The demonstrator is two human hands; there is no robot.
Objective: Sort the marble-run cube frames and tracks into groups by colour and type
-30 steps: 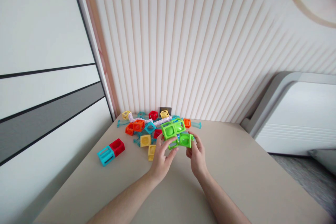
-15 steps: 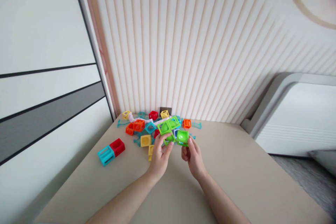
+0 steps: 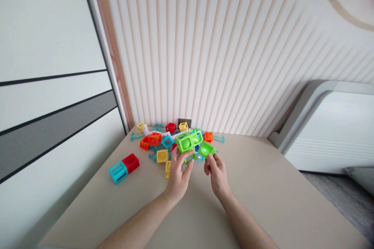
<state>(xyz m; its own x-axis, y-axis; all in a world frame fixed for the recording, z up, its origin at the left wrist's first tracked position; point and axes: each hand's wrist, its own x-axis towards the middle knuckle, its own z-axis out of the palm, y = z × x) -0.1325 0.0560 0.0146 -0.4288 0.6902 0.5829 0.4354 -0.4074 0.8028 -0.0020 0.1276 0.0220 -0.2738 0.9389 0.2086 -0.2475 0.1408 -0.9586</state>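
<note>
Above the table my left hand (image 3: 179,175) is closed on a cluster of joined green cube blocks (image 3: 185,142), thumb and fingers around its lower part. A single green cube block (image 3: 207,149) sits in the pinch of my right hand (image 3: 215,169), just right of the cluster; I cannot tell whether the two touch. Behind them lie several blocks and clear blue pieces, partly hidden by the green ones. A yellow block (image 3: 162,156) and another yellow block (image 3: 168,169) rest just left of my left hand.
A blue block (image 3: 118,172) joined to a red block (image 3: 131,163) lies on the table (image 3: 263,194) at left. Orange blocks (image 3: 154,139), a red cube (image 3: 171,127) and an orange cube (image 3: 208,137) lie toward the ribbed wall (image 3: 193,46). A white cabinet stands left.
The green cluster has turned in my left hand, showing other faces. My right hand has tilted the single green block and moved it slightly up and right.
</note>
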